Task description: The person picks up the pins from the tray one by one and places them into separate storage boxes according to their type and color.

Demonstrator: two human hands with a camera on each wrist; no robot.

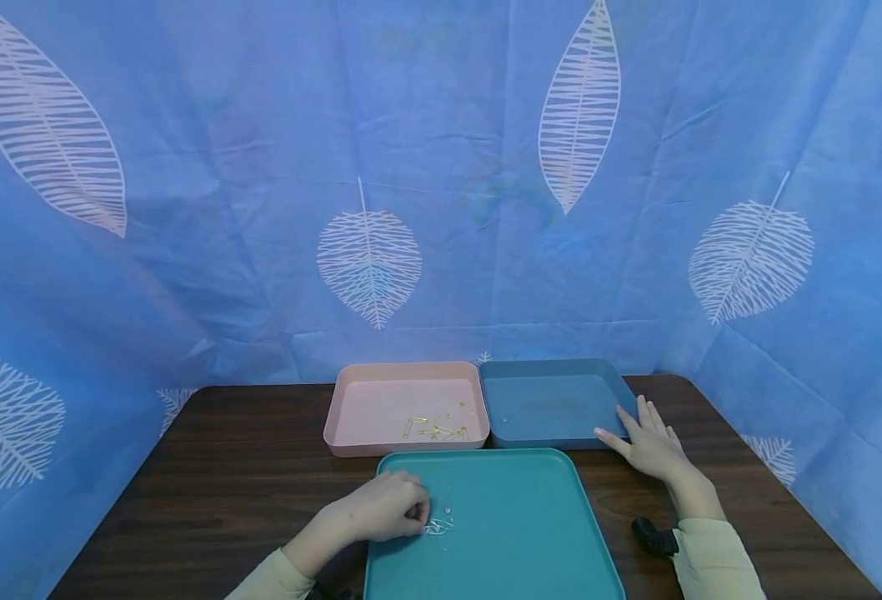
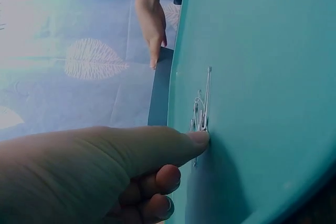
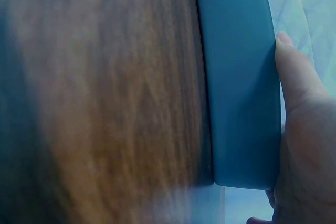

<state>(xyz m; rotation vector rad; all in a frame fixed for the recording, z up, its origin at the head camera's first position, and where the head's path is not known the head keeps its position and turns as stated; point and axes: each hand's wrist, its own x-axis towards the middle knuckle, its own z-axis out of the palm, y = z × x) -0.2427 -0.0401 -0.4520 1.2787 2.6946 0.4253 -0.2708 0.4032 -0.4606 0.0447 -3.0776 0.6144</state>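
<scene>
Left hand (image 1: 387, 507): back uppermost, thumb (image 2: 157, 148) extended, at least two fingers (image 2: 168, 178) curled beside it, sleeved forearm trailing behind. Right hand (image 1: 649, 444): back uppermost, fingers extended, thumb splayed leftward from them, sleeved forearm behind.

Two hands on my feed: one left hand (image 1: 388, 507), one right hand (image 1: 654, 446). Three trays: one pink tray (image 1: 377, 408), one blue tray (image 1: 561, 404), one teal tray (image 1: 523, 517). One table (image 1: 246, 475). Gold pins (image 1: 443, 432): several, too small and overlapped for me to number. Silver pins (image 1: 438, 526): at least two, cluster too tangled for full count. Pale sleeves (image 1: 714, 558): two. Leaf prints (image 1: 369, 258), head view: I get eight, some only partly showing.
</scene>
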